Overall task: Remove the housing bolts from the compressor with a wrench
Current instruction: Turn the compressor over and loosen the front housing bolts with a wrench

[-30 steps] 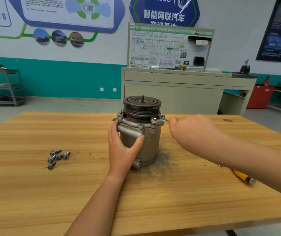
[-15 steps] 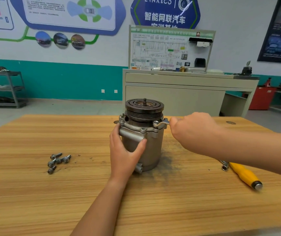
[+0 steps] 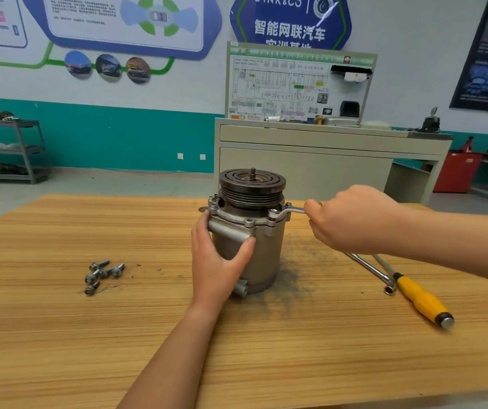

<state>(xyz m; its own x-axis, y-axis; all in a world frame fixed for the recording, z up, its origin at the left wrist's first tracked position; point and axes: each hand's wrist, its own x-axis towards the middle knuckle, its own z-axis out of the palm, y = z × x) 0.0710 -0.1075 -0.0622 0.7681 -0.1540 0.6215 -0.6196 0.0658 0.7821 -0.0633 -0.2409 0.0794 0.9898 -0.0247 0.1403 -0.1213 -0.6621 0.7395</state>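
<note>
The right hand (image 3: 352,219) is closed in a tight grip round the wrench (image 3: 293,210) handle. The wrench lies level, its head at the top flange of the compressor (image 3: 263,249), handle pointing right. The left hand (image 3: 216,261) grips the compressor's body, which stands upright, pulley up, mid-worktop (image 3: 59,335). Loose bolts (image 3: 102,274) lie well to its left, a yellow-handled tool (image 3: 422,299) to its right. Behind is a teal-banded wall (image 3: 118,137).

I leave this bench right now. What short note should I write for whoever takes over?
Left hand grips the compressor body, upright on the table. Right hand holds the wrench, its head on a bolt at the flange's right side.
Done: several loose bolts lie left of the compressor.
Left: that bolt, plus at least one more bolt head showing on the flange front.
Yellow-handled tool and socket bar lie at right.
</note>
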